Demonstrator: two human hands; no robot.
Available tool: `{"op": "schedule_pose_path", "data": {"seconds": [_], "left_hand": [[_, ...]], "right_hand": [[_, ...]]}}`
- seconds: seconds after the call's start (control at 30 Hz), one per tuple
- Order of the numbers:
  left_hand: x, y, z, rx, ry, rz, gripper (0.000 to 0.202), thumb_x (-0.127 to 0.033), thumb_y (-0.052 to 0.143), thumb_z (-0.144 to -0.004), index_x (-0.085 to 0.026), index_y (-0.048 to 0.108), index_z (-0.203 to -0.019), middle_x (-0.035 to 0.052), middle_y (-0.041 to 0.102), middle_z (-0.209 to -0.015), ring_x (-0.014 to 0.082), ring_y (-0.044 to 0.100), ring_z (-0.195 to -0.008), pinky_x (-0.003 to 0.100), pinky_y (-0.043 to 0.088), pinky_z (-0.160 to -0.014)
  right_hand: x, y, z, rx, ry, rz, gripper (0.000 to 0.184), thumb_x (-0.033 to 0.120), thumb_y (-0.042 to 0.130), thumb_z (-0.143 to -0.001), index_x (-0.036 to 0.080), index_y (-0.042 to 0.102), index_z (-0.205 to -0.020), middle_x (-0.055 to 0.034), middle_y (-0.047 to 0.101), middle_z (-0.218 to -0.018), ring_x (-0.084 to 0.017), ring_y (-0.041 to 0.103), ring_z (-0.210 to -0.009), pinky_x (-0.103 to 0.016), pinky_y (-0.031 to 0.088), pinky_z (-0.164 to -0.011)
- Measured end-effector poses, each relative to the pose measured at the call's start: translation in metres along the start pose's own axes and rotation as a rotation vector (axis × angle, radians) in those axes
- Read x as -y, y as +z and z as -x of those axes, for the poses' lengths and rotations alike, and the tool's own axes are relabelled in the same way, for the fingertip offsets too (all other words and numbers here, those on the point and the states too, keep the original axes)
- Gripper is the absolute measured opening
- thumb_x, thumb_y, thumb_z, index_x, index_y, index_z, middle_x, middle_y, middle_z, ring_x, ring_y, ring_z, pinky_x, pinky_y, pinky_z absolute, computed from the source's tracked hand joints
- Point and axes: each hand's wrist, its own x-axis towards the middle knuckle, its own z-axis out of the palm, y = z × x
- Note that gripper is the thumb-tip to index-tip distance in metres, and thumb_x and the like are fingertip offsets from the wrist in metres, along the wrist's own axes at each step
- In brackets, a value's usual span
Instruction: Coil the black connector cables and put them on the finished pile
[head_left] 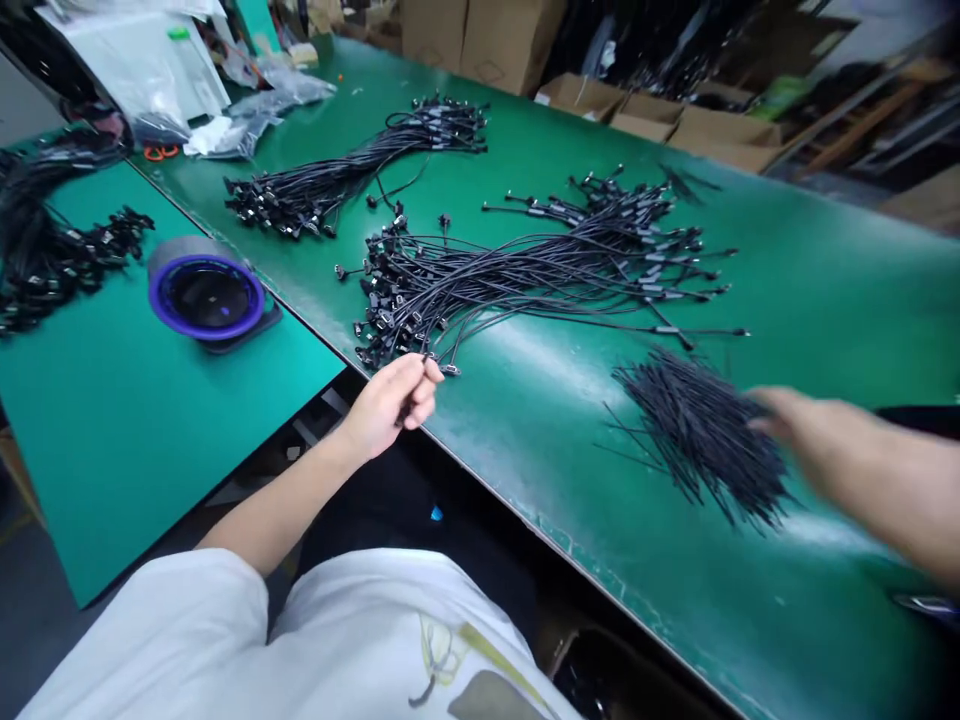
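My left hand (394, 395) is curled at the bench's near edge, with a thin black cable pinched in its fingers. Its cable runs toward the large fanned bundle of black connector cables (525, 280) lying on the green mat. My right hand (802, 425) is blurred by motion, its fingertips at the edge of a dense pile of short black cables (701, 440). Whether that hand holds any of them is hidden by the blur. Another bundle of black connector cables (352, 170) lies farther back on the mat.
A green anti-static bench mat (750, 560) runs diagonally, meeting a second green bench (150, 450). That bench holds a blue-rimmed round device (206, 297) and more black cables (52, 250). Plastic bags, orange scissors (160, 152) and cardboard boxes (480, 40) lie beyond.
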Motion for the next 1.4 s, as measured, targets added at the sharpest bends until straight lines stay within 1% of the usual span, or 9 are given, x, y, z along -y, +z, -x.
{"op": "schedule_pose_path", "data": {"seconds": [0.13,0.23,0.43,0.63,0.93,1.1,1.2,1.3,1.4], "left_hand": [[0.031,0.036,-0.001,0.133,0.337,-0.604,0.017,-0.034,0.064,-0.087,-0.018,0.07,-0.09,0.0088,0.067,-0.093,0.02,0.061,-0.091,0.031,0.047,-0.083],[0.048,0.059,0.007,0.331,0.291,-0.717,0.02,-0.034,0.057,-0.091,-0.019,0.07,-0.095,0.006,0.067,-0.081,0.0193,0.061,-0.083,0.034,0.044,-0.085],[0.028,0.04,0.006,0.477,-0.268,-0.142,0.03,-0.039,0.055,-0.093,-0.012,0.067,-0.091,-0.0103,0.028,-0.047,0.0039,0.02,-0.039,0.018,0.025,-0.043],[-0.01,0.016,-0.001,0.038,-0.268,0.392,0.032,-0.021,0.037,-0.101,-0.005,0.065,-0.1,-0.0115,0.02,-0.05,0.0012,0.015,-0.035,0.011,0.029,-0.042],[-0.007,-0.005,0.007,0.249,-0.349,0.051,0.022,-0.024,0.061,-0.089,-0.006,0.071,-0.095,-0.0105,0.027,-0.047,0.0019,0.021,-0.038,0.016,0.031,-0.045],[-0.011,0.016,0.001,0.112,-0.022,0.116,0.035,-0.029,0.069,-0.084,-0.014,0.066,-0.114,-0.0064,0.044,-0.06,0.0033,0.038,-0.046,0.013,0.033,-0.044],[0.007,0.044,-0.002,0.175,0.138,-0.23,0.031,-0.036,0.064,-0.087,-0.016,0.066,-0.11,0.0055,0.066,-0.091,0.0139,0.062,-0.081,0.022,0.049,-0.07],[0.028,0.061,0.005,0.412,0.153,-0.592,0.028,-0.039,0.052,-0.094,-0.018,0.067,-0.102,0.0099,0.068,-0.109,0.0215,0.061,-0.104,0.033,0.044,-0.095],[0.038,0.062,0.014,0.504,0.084,-0.607,0.028,-0.042,0.049,-0.095,-0.019,0.064,-0.096,0.0038,0.065,-0.08,0.0169,0.059,-0.076,0.031,0.045,-0.08]], "right_hand": [[0.075,0.037,0.042,0.117,-0.105,0.202,0.027,0.031,0.037,-0.099,0.027,0.064,-0.099,-0.0024,0.067,-0.073,-0.018,0.062,-0.056,-0.03,0.041,-0.042],[0.097,0.045,0.022,0.123,0.003,0.127,0.029,0.032,0.037,-0.101,0.021,0.063,-0.093,-0.0023,0.069,-0.078,-0.013,0.064,-0.065,-0.025,0.044,-0.054],[0.027,0.032,0.014,0.08,0.191,0.013,0.03,0.046,0.048,-0.095,0.022,0.066,-0.101,-0.0052,0.07,-0.095,-0.019,0.065,-0.083,-0.029,0.047,-0.07],[0.004,0.056,0.043,-0.04,0.25,-0.12,0.03,0.043,0.044,-0.095,0.024,0.068,-0.099,-0.0043,0.067,-0.083,-0.02,0.064,-0.073,-0.033,0.049,-0.068],[-0.011,0.05,0.058,-0.267,0.409,0.186,0.033,0.042,0.041,-0.096,0.023,0.068,-0.096,-0.0091,0.07,-0.089,-0.026,0.066,-0.079,-0.038,0.048,-0.064],[0.046,0.072,0.059,-0.027,0.023,0.268,0.027,0.034,0.045,-0.097,0.021,0.065,-0.085,-0.0035,0.066,-0.071,-0.017,0.058,-0.058,-0.031,0.038,-0.056],[0.095,0.08,0.046,0.041,-0.181,0.159,0.031,0.029,0.047,-0.098,0.02,0.058,-0.07,0.001,0.058,-0.059,-0.013,0.051,-0.05,-0.03,0.034,-0.056],[0.117,0.076,0.027,-0.021,-0.187,0.003,0.029,0.027,0.045,-0.098,0.02,0.058,-0.073,0.0005,0.061,-0.065,-0.012,0.053,-0.056,-0.029,0.034,-0.057],[0.114,0.076,0.012,-0.225,0.043,-0.201,0.02,0.035,0.052,-0.096,0.022,0.061,-0.083,-0.0013,0.064,-0.076,-0.013,0.058,-0.069,-0.027,0.041,-0.064]]}}
